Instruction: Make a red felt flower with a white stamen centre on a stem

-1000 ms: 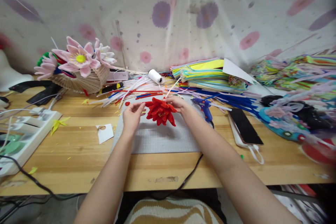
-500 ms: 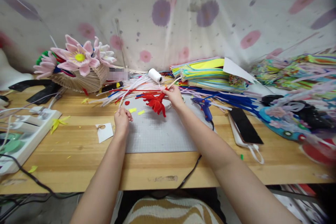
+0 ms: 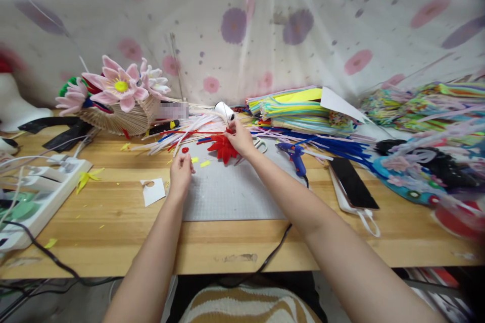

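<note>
My left hand (image 3: 181, 174) is closed in a pinch at the left edge of the grey cutting mat (image 3: 235, 197). A thin cream pipe cleaner (image 3: 176, 148) rises from its fingertips. My right hand (image 3: 240, 137) pinches at the upper edge of a red pipe-cleaner flower (image 3: 223, 150), low over the mat's far part; its fingers partly hide the flower's stem. Just beyond those fingers lies a white thread spool (image 3: 223, 110). Scissors with pale handles (image 3: 259, 144) lie right of the hand. A small red disc (image 3: 185, 150) and yellow scraps (image 3: 205, 163) are near my left hand.
A blue glue gun (image 3: 295, 156), its cord trailing down, and a phone (image 3: 353, 181) lie to the right. Bundles of coloured pipe cleaners (image 3: 299, 108) line the back. Pink flowers (image 3: 119, 86) stand back left. A power strip (image 3: 53, 202) sits at the left.
My right hand has moved left with the red flower, which is now lower and turned more toward me. The scissors' handles have come into view. My left hand has hardly moved.
</note>
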`<act>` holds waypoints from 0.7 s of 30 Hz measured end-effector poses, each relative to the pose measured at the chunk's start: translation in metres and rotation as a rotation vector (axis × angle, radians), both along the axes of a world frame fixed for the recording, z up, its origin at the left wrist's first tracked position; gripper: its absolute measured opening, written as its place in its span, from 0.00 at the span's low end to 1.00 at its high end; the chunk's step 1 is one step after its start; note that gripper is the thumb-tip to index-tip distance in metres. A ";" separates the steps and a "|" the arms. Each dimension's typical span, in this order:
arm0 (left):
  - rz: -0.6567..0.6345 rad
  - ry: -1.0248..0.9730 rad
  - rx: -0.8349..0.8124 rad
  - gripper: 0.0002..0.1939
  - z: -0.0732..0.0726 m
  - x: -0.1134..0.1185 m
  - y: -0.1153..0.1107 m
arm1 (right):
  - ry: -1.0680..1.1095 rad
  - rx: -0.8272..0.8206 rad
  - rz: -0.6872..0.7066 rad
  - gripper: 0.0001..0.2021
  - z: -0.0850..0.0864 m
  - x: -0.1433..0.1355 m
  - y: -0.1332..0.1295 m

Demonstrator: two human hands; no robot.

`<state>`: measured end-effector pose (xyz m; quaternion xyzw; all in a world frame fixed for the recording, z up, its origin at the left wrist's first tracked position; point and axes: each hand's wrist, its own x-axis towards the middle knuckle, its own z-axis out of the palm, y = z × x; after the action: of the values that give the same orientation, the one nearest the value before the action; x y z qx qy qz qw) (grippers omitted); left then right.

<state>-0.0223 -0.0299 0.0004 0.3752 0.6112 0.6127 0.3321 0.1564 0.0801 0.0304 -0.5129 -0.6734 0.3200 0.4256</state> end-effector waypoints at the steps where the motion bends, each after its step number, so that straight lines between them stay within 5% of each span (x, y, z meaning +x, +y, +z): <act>1: -0.030 -0.019 -0.023 0.19 0.001 0.003 -0.001 | 0.019 -0.028 0.018 0.16 -0.003 0.002 -0.001; 4: -0.110 -0.091 -0.116 0.24 0.003 0.014 -0.004 | 0.115 -0.076 0.026 0.25 -0.006 0.013 -0.011; 8: -0.259 -0.227 -0.110 0.23 0.005 0.037 -0.007 | 0.227 -0.166 -0.009 0.25 -0.008 0.030 -0.038; 13: -0.381 -0.444 -0.100 0.25 0.014 0.071 -0.007 | 0.396 -0.423 0.194 0.23 -0.012 0.036 -0.068; 21: -0.455 -0.434 -0.169 0.19 0.020 0.078 -0.005 | 0.384 -0.373 0.294 0.19 -0.014 0.042 -0.072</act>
<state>0.0560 -0.0353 0.0200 0.3337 0.4752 0.5358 0.6130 0.1989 0.0078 0.0162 -0.4091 -0.5772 0.5874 0.3929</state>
